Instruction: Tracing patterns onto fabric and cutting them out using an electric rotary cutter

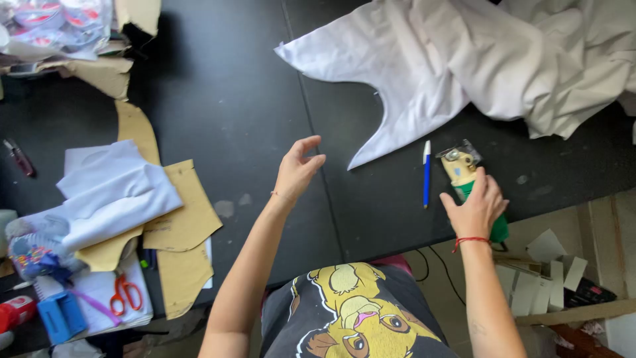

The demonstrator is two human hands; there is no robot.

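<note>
A black worktop (218, 99) fills most of the view. Across its far right side lies a large heap of crumpled white fabric (503, 53), one cut edge curving into a point that reaches down toward the middle of the worktop. On the left sits a stack of tan paper pattern pieces (182, 212) with folded white fabric pieces (112, 199) lying on top of them. At the near left edge are orange-handled scissors (124, 294) on white paper, beside a blue plastic object (61, 315) and some coloured clutter too jumbled to name. A clear plastic bag (53, 23) with round items rests at the far left corner. A blue and white pen (426, 174) lies alone between the fabric's point and the right hand, touching neither.

The right hand (478, 207) rests on a small electric fabric cutter (464, 174) with a yellow head and green body, near the worktop's front edge; its grip is closed around the green handle, and a red thread band circles the wrist. The left hand (296, 169) hovers over bare worktop, well apart from the fabric, its grip apart, fingers loosely curved, holding nothing.
</note>
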